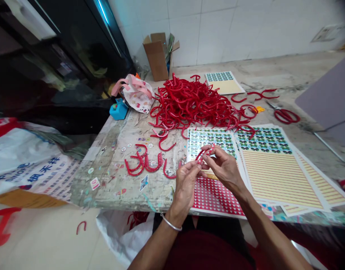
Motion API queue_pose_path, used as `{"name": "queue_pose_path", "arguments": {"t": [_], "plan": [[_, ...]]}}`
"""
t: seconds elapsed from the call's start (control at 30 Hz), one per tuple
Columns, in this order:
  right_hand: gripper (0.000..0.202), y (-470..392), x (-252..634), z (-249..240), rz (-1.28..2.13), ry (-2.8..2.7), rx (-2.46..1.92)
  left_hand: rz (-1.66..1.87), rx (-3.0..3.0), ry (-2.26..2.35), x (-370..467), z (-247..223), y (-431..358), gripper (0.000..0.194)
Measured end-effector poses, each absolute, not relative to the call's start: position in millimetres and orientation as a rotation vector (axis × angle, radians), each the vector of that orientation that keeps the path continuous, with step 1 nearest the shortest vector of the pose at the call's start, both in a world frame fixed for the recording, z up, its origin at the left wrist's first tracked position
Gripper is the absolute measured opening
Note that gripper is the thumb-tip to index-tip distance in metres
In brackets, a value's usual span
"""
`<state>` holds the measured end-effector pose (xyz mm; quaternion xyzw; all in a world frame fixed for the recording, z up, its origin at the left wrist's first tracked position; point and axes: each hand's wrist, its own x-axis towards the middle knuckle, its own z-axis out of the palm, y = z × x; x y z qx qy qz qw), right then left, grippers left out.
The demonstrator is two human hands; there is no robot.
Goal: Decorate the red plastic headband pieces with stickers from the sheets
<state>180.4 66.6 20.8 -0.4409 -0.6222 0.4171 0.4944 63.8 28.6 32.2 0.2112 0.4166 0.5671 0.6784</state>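
My left hand [188,180] pinches one end of a curved red strip [200,154] above the sticker sheets. Close by on the right, my right hand [221,164] has its fingers closed on the same strip's upper part, where small white marks show. Beneath both hands lies a sheet of red with rows of pale hearts [217,198], partly over a sheet with green and blue prints [196,138]. Several curved red pieces [153,164] rest on the table to the left. A large heap of red strips [192,101] is beyond my hands.
Striped yellow sheets [279,176] lie on the right, with red-handled scissors [286,115] behind them. At the back are a cardboard box [156,60], a patterned bag [137,93] and a blue container [118,111]. The worn table's [105,187] front edge is near my body.
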Motion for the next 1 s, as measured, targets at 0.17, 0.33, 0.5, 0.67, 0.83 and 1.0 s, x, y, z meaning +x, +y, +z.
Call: {"name": "queue_pose_path", "arguments": {"t": [0.17, 0.33, 0.5, 0.67, 0.83, 1.0], "plan": [[0.005, 67, 180, 22, 1.007, -1.528, -1.067, 1.288, 0.47, 0.928, 64, 31, 30, 0.007], [0.006, 64, 177, 22, 0.942, -1.563, -1.064, 1.326, 0.533, 1.018, 65, 22, 31, 0.014], [0.012, 57, 171, 15, 0.866, -1.431, -1.151, 1.374, 0.61, 1.135, 69, 15, 30, 0.018], [0.017, 58, 171, 11, 0.731, -1.378, -1.242, 1.353, 0.6, 1.15, 71, 19, 29, 0.019], [0.018, 62, 175, 10, 0.734, -1.435, -1.242, 1.352, 0.593, 1.142, 71, 21, 28, 0.019], [0.018, 63, 174, 8, 0.792, -1.38, -1.231, 1.359, 0.578, 1.096, 72, 21, 27, 0.017]]}}
